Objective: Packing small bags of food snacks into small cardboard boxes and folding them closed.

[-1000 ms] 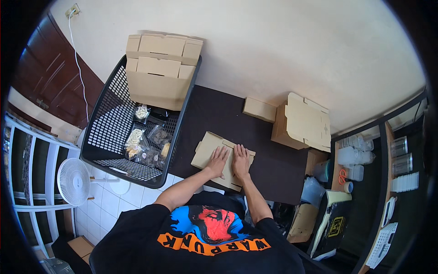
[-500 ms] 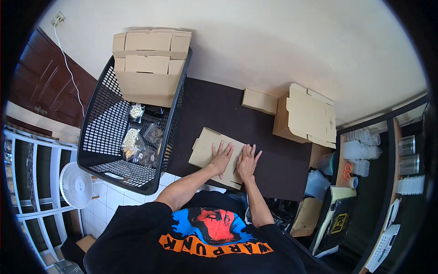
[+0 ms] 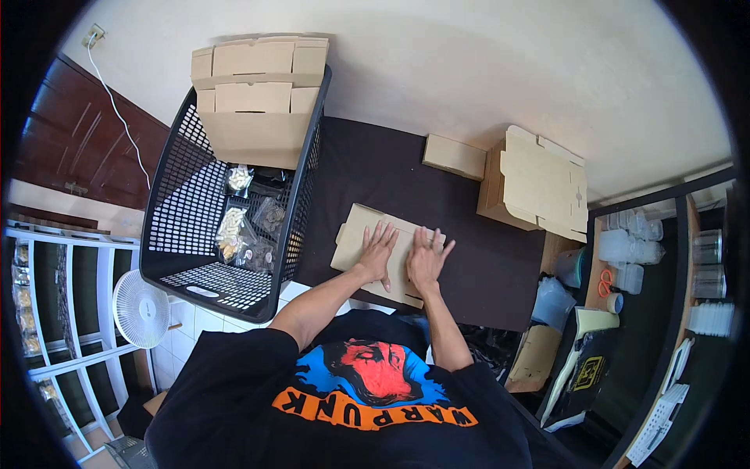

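My left hand lies with spread fingers on a flat, folded cardboard piece on the dark tabletop. Just to its right, my right hand also presses on that cardboard, fingers apart, near its right edge. Both palms face down and neither hand grips anything. To their left stands a black mesh basket with folded cardboard boxes upright at its far end and clear bags of small pale and dark items inside.
Behind my hands at the right, a stack of flat cardboard boxes and a long narrow box rest by the wall. Shelves with containers and orange scissors line the right; a white fan stands at lower left.
The fingers of my right hand have spread wider and shifted slightly toward the cardboard's right edge. The view has shifted, so most things sit higher in the picture.
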`<state>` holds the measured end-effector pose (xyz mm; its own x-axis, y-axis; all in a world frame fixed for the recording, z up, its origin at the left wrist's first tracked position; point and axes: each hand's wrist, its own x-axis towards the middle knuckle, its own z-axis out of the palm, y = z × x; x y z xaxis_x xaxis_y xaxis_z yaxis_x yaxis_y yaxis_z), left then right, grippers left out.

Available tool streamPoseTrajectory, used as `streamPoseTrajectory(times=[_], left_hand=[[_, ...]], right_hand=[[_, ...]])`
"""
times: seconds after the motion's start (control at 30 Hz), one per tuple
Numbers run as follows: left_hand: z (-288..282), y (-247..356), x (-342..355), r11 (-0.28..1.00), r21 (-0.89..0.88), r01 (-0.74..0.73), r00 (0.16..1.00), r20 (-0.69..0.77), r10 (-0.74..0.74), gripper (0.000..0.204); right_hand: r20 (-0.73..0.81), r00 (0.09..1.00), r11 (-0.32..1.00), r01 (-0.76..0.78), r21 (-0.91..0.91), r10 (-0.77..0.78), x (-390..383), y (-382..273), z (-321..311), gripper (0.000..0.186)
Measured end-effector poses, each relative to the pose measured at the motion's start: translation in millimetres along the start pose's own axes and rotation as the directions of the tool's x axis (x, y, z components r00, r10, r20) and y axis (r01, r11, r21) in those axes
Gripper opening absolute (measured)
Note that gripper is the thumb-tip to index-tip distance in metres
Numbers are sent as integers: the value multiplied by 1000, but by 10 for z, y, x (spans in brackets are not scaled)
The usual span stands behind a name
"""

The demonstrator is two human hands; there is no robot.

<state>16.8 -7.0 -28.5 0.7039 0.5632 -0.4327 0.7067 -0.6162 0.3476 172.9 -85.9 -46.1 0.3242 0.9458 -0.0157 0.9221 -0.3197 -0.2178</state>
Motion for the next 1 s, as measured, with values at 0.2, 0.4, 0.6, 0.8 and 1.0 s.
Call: streamPoseTrajectory(times=[0.2, 0.4, 0.6, 0.8, 1.0], left_hand=[[-36, -8, -39, 998, -49, -36, 999, -35, 34, 163], [276, -223, -123, 991, -67, -113, 982, -159, 101, 125], [110, -240, -626, 920, -102, -380, 925, -66, 374, 98], [231, -328, -719, 898, 53, -436, 894, -83, 439, 92], [301, -414, -613, 908, -69, -414, 901, -170, 398, 66]], right_hand=[[41, 997, 997, -64, 41, 62, -245, 73, -66, 64], [9, 972, 859, 204, 470, -236, -856, -46, -274, 87], [119, 946, 875, 223, 430, -300, -1070, 26, -217, 93], [207, 912, 900, 274, 340, -355, -1001, 10, -187, 64], [95, 959, 806, 169, 567, -268, -954, 229, 137, 42]])
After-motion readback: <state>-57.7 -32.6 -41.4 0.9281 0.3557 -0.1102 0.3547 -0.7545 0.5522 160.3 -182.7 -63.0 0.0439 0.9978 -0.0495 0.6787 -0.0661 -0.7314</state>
